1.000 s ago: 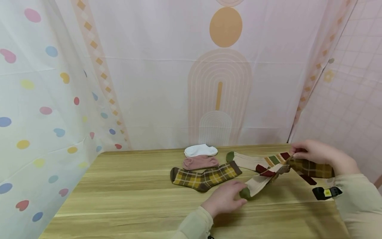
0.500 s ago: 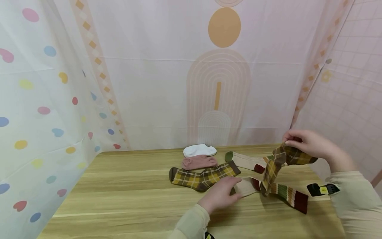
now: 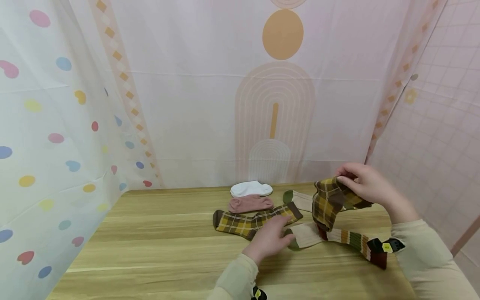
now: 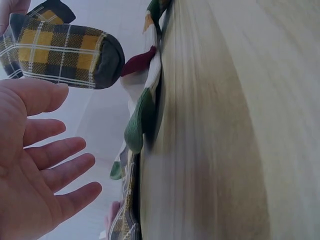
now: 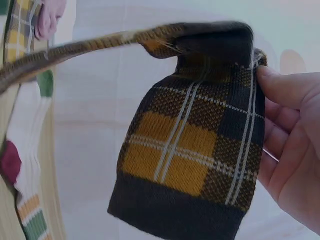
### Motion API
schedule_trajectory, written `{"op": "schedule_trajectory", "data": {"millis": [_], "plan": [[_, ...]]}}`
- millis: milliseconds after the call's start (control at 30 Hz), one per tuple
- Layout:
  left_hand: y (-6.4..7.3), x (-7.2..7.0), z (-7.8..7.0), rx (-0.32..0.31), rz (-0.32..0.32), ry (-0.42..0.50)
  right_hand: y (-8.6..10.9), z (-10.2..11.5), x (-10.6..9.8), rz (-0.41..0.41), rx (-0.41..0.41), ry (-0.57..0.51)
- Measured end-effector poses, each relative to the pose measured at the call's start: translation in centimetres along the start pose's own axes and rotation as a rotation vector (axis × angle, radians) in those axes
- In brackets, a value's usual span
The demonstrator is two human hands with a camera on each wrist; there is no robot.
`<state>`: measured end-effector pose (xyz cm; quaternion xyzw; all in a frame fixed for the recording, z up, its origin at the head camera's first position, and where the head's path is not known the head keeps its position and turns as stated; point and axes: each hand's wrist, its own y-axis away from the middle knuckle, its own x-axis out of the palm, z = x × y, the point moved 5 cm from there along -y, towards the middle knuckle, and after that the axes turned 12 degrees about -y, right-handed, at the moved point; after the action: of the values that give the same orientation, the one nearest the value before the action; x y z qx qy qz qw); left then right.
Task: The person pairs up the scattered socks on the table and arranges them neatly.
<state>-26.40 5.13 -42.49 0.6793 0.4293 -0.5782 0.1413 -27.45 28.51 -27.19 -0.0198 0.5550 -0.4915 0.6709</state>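
Observation:
My right hand (image 3: 365, 183) pinches a brown and yellow plaid sock (image 3: 326, 202) near its heel and holds it up off the table. Both ends of this sock hang down, as the right wrist view shows with its dark cuff (image 5: 175, 210). With fingers spread and nothing in it, my left hand (image 3: 269, 238) is over a matching plaid sock (image 3: 233, 225) lying on the table. Close by its thumb is the green toe of a cream sock (image 3: 305, 235) with striped leg and dark red cuff. Behind the held sock lies a similar cream sock (image 3: 301, 200), partly hidden.
A pink ankle sock (image 3: 250, 204) and a white ankle sock (image 3: 251, 189) lie at the back of the wooden table (image 3: 157, 246). Patterned curtains (image 3: 195, 125) stand behind it and at both sides.
My right hand has lifted the plaid sock and carried it leftward over the cream socks. My left hand has let go of the front cream sock's toe, which now lies flat, and moved left.

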Motion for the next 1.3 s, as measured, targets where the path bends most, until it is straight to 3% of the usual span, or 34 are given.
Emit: {"op": "schedule_trajectory", "data": {"millis": [400, 733, 1033, 1167, 1300], "plan": [[0.2, -0.6, 1.2, -0.068, -0.008, 0.049, -0.2, 0.8, 1.5, -0.088, -0.09, -0.138], [0.4, -0.5, 2.0, -0.09, -0.002, 0.04, 3.0, -1.3, 5.7, 0.061, -0.037, -0.141], [0.6, -0.1, 1.8, -0.123, 0.031, 0.03, 6.3, -2.6, 7.1, 0.121, 0.018, -0.144], [0.9, 0.2, 1.4, -0.157, 0.061, 0.036, 7.0, -2.7, 7.7, 0.184, -0.011, -0.166], [1.1, 0.4, 1.1, -0.2, 0.082, 0.102, 7.4, -2.5, 8.3, 0.221, -0.057, -0.174]]}}
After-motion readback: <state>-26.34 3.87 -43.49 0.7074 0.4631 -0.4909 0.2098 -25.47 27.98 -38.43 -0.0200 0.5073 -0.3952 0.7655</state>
